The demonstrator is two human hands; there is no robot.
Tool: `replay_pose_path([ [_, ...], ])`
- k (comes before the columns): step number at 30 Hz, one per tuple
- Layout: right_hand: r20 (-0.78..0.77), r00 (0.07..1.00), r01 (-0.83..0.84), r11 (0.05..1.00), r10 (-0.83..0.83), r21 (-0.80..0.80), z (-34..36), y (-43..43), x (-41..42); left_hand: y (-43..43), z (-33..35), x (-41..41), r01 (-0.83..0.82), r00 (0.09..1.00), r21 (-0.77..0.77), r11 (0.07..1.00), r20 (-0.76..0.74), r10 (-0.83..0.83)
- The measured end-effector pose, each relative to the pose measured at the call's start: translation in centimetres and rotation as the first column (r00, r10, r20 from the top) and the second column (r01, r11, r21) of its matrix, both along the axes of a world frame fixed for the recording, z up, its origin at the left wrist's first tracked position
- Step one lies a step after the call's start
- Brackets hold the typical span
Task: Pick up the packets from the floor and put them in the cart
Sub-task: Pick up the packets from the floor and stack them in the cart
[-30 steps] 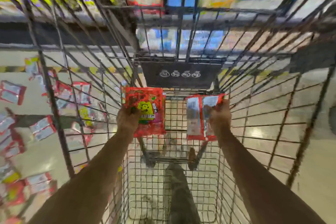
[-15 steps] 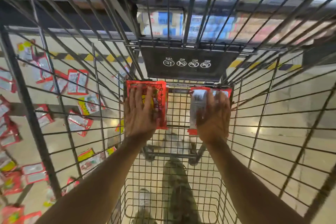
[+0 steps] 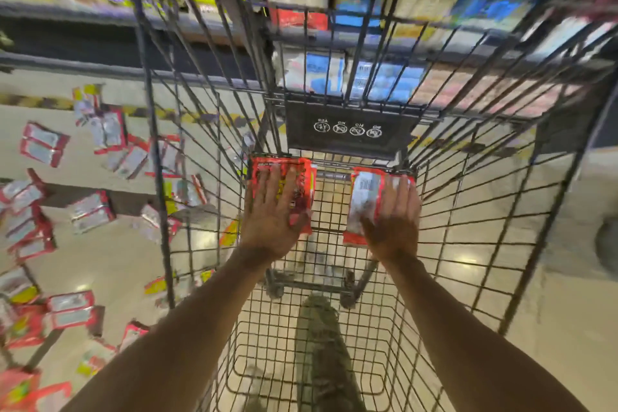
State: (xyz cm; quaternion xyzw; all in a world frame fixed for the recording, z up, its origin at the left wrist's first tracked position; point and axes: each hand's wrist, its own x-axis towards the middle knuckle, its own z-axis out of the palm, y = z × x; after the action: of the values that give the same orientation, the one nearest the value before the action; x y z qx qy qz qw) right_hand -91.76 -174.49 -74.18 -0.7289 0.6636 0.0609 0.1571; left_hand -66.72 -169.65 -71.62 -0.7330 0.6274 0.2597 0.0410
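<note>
While I lean into the cart (image 3: 468, 211), the head view shows both my arms reaching down to the far end of its wire basket, just below a black flap (image 3: 347, 130) printed with small white symbols.

What could go wrong, as I judge it: the cart stands on wheels, and my weight pressing forward could roll it away from me. The packets look glossy, so they could skid across the mesh as I lift off. Many more packets (image 3: 90, 211) lie scattered on the shiny floor (image 3: 110, 261) to the left of the cart, and a careless step back could crush one or make me slip.

My left hand (image 3: 271, 211) lies palm down on a red packet (image 3: 267, 165) at the far left of the basket floor. Its fingers (image 3: 276, 184) are straight and slightly spread, pressing flat, not curled round anything.

My right hand (image 3: 391, 221) lies on a second packet (image 3: 364, 197), red-edged with a pale barcode side up, at the far right of the basket floor. Those fingers are also stretched out along it. I cannot tell whether the thumb tucks under its edge.

The two packets are apart, with bare mesh between them. Blurred store shelves (image 3: 368, 77) show beyond the cart.
</note>
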Motion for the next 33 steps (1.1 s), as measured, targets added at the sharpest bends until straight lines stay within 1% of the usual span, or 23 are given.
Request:
replay_pose_path([
  [1, -0.006, 1.0, -0.03, 0.999, 0.03, -0.013, 1.9, 0.0, 0.3, 0.0, 2.0, 0.0, 0.01, 1.0, -0.023, 1.0, 0.016, -0.009],
  [5, 0.069, 0.993, -0.085, 0.993, 0.091, -0.08, 11.5, 0.4, 2.4, 0.6, 11.7, 0.1, 0.061, 0.998, -0.092, 0.994, 0.036, -0.058],
  [8, 0.112, 0.981, -0.148, 0.983, 0.16, -0.109, 19.1, 2.4, 4.8, 3.3, 19.5, 0.8, 0.078, 0.997, -0.202, 0.976, 0.035, -0.072],
  [12, 0.148, 0.962, -0.211, 0.968, 0.231, -0.139, 28.1, 7.3, 8.5, 10.5, 27.8, 2.7, 0.069, 0.997, -0.268, 0.961, 0.045, -0.059],
  [14, 0.186, 0.94, -0.249, 0.948, 0.286, -0.198, 31.7, 10.7, 10.9, 15.6, 30.7, 4.5, 0.024, 0.999, -0.342, 0.939, 0.045, -0.009],
  [16, 0.212, 0.916, -0.29, 0.926, 0.341, -0.24, 34.5, 14.9, 13.7, 21.3, 33.0, 7.0, -0.039, 0.995, -0.372, 0.927, 0.074, 0.072],
  [21, 0.164, 0.829, -0.459, 0.817, 0.535, -0.348, 39.3, 27.2, 21.2, 38.1, 37.6, 14.0, -0.231, 0.936, -0.377, 0.897, 0.165, 0.311],
  [23, 0.174, 0.785, -0.501, 0.774, 0.595, -0.386, 40.8, 32.3, 24.4, 45.3, 39.0, 16.6, -0.308, 0.89, -0.412, 0.857, 0.194, 0.413],
  [26, 0.196, 0.715, -0.556, 0.716, 0.671, -0.421, 42.0, 39.7, 28.6, 55.7, 40.5, 19.6, -0.435, 0.805, -0.425, 0.794, 0.212, 0.554],
  [30, 0.217, 0.613, -0.65, 0.641, 0.759, -0.408, 41.8, 48.1, 32.9, 67.8, 40.9, 23.0, -0.569, 0.705, -0.382, 0.728, 0.229, 0.672],
  [33, 0.214, 0.566, -0.715, 0.603, 0.796, -0.354, 40.9, 52.7, 35.8, 74.2, 40.5, 24.5, -0.645, 0.646, -0.344, 0.683, 0.232, 0.727],
])
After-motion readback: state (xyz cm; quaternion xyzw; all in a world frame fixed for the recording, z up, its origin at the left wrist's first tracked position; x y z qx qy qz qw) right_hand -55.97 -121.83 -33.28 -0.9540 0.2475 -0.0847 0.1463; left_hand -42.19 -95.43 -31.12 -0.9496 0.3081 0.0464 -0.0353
